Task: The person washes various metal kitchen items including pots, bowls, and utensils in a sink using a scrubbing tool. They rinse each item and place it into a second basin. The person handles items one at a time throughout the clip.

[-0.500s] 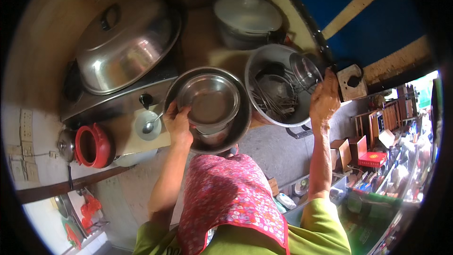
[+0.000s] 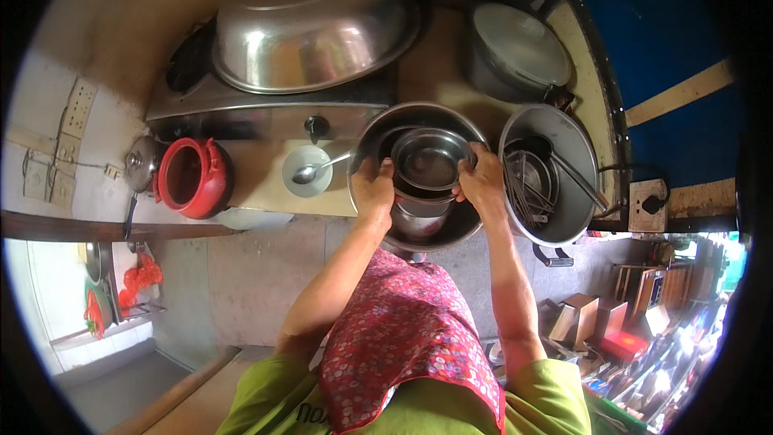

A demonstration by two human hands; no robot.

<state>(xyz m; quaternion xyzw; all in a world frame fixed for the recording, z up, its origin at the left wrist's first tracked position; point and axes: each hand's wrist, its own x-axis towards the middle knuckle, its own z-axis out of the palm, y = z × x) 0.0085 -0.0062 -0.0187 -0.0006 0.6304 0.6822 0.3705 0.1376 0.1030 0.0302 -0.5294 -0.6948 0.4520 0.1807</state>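
A small steel bowl [image 2: 432, 163] rests inside a wider steel bowl [image 2: 423, 208], both above a large metal basin [image 2: 463, 230] at the counter's front edge. My left hand [image 2: 375, 193] is closed on the left rim of the wider bowl. On the other side, my right hand [image 2: 484, 184] pinches the right rim of the small bowl, thumb toward its inside. More metalware shows below the bowls, partly hidden. Right of the basin stands a grey pot [image 2: 576, 205] holding a strainer-like dish, a long handle and several thin metal utensils [image 2: 523, 193].
A white bowl with a spoon [image 2: 308, 175] sits left of the basin, near a red pot [image 2: 196, 179]. Behind are a stove [image 2: 258, 125] under a big domed lid [image 2: 318, 28] and a lidded pot [image 2: 519, 48]. A socket box [image 2: 647, 205] hangs at the right.
My right hand has moved left from the grey pot's rim to the bowls, and the small bowl now lies in the wider one. The whole view has shifted.
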